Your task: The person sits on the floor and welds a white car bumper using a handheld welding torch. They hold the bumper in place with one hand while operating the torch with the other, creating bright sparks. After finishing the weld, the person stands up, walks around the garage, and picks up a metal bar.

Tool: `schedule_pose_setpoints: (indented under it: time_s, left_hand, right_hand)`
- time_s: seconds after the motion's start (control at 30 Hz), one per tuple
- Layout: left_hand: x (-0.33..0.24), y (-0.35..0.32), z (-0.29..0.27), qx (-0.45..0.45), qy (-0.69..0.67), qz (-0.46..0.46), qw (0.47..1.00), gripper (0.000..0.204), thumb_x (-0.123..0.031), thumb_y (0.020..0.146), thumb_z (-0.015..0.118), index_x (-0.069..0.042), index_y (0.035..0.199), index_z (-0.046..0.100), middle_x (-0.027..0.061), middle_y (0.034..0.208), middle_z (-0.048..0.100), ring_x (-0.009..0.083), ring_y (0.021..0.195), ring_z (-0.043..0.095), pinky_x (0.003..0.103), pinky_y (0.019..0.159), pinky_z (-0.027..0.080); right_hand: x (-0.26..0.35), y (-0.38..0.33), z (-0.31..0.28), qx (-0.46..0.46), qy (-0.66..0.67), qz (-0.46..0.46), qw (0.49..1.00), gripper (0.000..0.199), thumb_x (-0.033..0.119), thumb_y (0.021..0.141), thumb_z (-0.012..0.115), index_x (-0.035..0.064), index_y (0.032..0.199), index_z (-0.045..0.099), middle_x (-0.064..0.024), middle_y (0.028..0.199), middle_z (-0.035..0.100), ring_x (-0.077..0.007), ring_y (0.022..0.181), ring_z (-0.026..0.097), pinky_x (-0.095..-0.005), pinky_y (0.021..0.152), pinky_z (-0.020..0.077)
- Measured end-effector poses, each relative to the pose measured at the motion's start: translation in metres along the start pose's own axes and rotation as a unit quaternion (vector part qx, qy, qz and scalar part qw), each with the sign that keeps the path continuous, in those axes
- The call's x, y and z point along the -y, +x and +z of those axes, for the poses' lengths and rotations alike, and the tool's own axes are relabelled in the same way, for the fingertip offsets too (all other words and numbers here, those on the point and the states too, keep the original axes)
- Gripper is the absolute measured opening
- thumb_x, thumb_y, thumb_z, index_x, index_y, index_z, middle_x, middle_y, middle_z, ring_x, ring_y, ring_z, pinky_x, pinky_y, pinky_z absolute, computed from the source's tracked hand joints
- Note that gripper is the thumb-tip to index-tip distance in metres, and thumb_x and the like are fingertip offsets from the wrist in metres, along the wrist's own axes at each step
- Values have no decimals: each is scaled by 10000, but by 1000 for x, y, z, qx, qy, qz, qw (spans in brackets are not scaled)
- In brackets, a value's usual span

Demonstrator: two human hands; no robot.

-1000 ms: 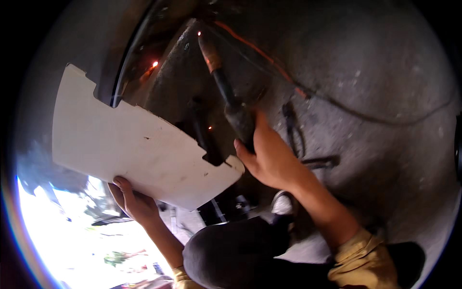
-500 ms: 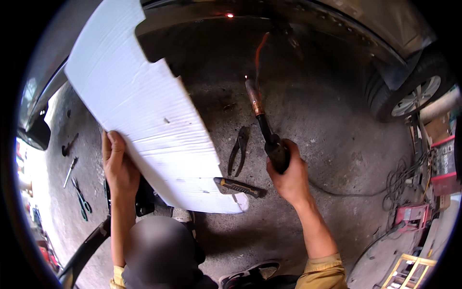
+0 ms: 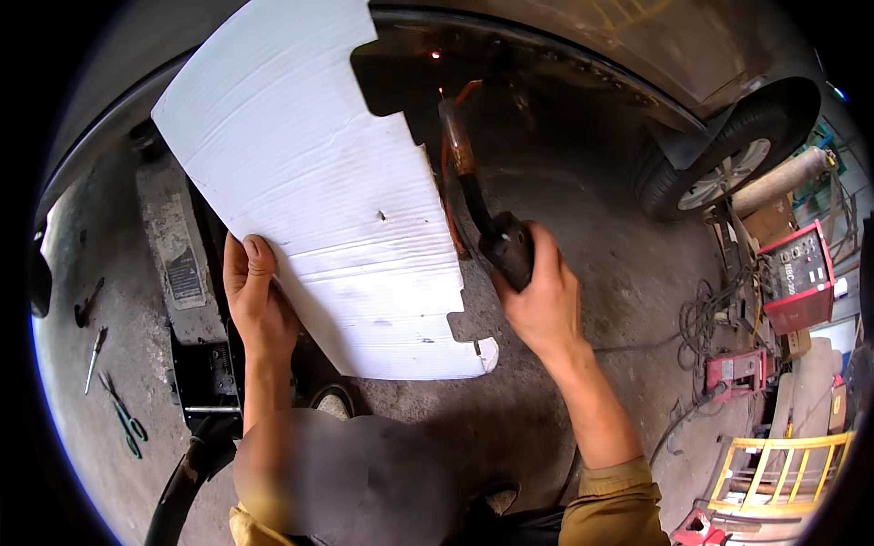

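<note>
White ribbed board (image 3: 319,200); black torch (image 3: 496,238) with coppery nozzle; red welding machine (image 3: 801,278); yellow frame (image 3: 783,469); grey stained concrete floor (image 3: 583,218); mustard sleeve (image 3: 614,505).

1. White corrugated board (image 3: 319,200): large, notched, held tilted, spanning ten o'clock to centre.
2. Welding torch (image 3: 482,218): black handle, coppery nozzle pointing toward twelve o'clock, apparently sparking.

— What's different now?
— The white corrugated plastic sheet (image 3: 328,200) stands higher, shading the car's underside.
— And the torch?
— The black, copper-nozzled welding torch (image 3: 478,205) in the right hand (image 3: 544,305) is raised nearer the sparks.
</note>
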State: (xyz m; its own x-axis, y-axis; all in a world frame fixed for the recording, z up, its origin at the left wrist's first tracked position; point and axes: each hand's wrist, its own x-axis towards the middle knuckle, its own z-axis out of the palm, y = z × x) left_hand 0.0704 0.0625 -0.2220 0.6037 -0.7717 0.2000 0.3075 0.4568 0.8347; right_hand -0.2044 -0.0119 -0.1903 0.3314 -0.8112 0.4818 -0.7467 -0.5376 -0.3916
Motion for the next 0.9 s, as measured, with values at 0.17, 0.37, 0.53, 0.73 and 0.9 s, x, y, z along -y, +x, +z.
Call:
schedule_pose_setpoints:
  time_s: [0.17, 0.37, 0.53, 0.73, 0.9]
  left_hand:
    - [-9, 14, -23, 32, 28, 3, 999, 422, -273, 995, 548, 12, 1301, 489, 65, 1165, 598, 118, 1084, 522, 273, 966, 381]
    - [-28, 27, -18, 34, 84, 26, 996, 374, -288, 989, 565, -8, 1235, 535, 24, 1063, 612, 94, 1004, 524, 257, 926, 388]
    - [-31, 30, -21, 47, 95, 21, 994, 374, -294, 983, 576, -8, 1222, 542, 17, 1045, 611, 89, 989, 524, 252, 904, 393]
    - [-33, 36, -15, 47, 102, 24, 993, 388, -298, 975, 588, -3, 1224, 543, 12, 1024, 603, 85, 973, 520, 238, 888, 391]
    - [-33, 39, -15, 46, 131, 29, 990, 398, -307, 969, 599, 0, 1218, 552, 17, 1032, 610, 88, 972, 526, 235, 873, 398]
  right_hand:
    - [13, 10, 14, -16, 4, 36, 999, 599, 88, 719, 767, 12, 1213, 438, -265, 1019, 635, -462, 846, 650, -485, 680, 548]
    - [18, 25, 25, -18, -3, 36, 999, 581, 108, 726, 771, 2, 1190, 437, -271, 1021, 634, -468, 849, 648, -492, 678, 547]
    - [20, 29, 34, -26, 11, 67, 997, 454, 104, 773, 714, 30, 1163, 495, -283, 950, 647, -483, 863, 630, -510, 698, 509]
    - [20, 33, 37, -27, 3, 48, 998, 547, 119, 741, 761, 10, 1170, 440, -272, 989, 639, -467, 818, 652, -500, 658, 546]
    - [23, 34, 39, -32, 6, 62, 998, 553, 130, 741, 763, 12, 1171, 436, -268, 980, 639, -465, 791, 655, -492, 645, 550]
